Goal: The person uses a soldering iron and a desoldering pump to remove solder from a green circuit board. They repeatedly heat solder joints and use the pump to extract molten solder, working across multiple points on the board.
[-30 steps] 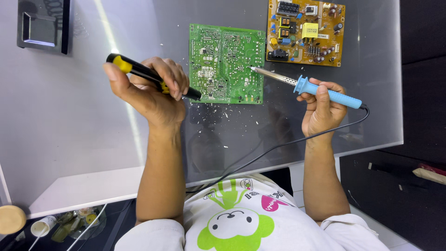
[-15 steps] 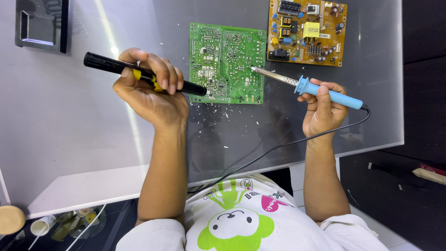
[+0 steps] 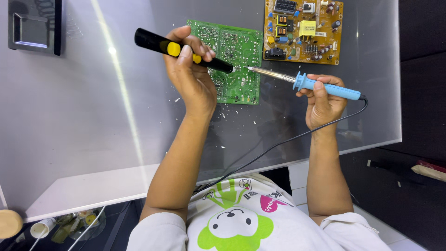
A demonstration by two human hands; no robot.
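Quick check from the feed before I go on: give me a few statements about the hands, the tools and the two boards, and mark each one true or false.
1. The left hand holds a black and yellow tool. True.
2. The right hand holds a red soldering iron. False: the soldering iron has a blue handle.
3. The iron's tip reaches the green board. True.
4. The yellow board lies under the left hand. False: it lies apart, beyond the right hand.
5. A black cord runs from the iron toward the person. True.

Left hand [image 3: 193, 79] gripping black-yellow desoldering pump [image 3: 181, 50], right hand [image 3: 324, 100] gripping blue soldering iron [image 3: 306, 82], tips over green circuit board [image 3: 237, 60].
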